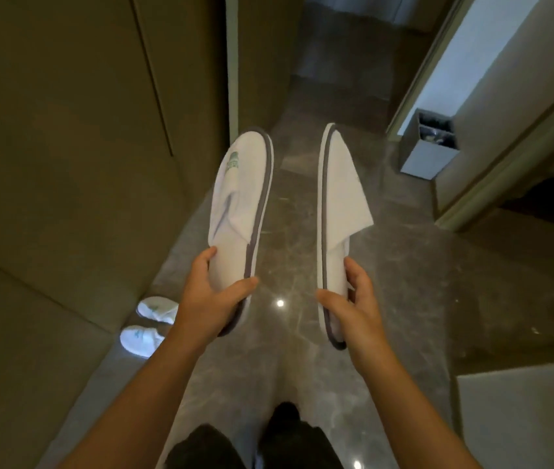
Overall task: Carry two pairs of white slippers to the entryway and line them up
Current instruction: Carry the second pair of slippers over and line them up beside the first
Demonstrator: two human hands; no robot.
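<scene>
My left hand (209, 299) grips the heel end of a white slipper (240, 204) with grey edging and a green logo, toe pointing away from me. My right hand (353, 309) holds a second white slipper (336, 198) by its heel, turned on edge so its loose upper flaps to the right. Both slippers hang in the air over the dark marble floor. Another pair of white slippers (148, 326) lies side by side on the floor at the left, against the wall, partly hidden by my left forearm.
A brown panelled wall (66, 164) runs along the left. A grey bin (429, 145) stands at the right by a lit doorway. A door frame (505, 164) juts in at the right. The marble floor (404, 265) stretches ahead down the corridor.
</scene>
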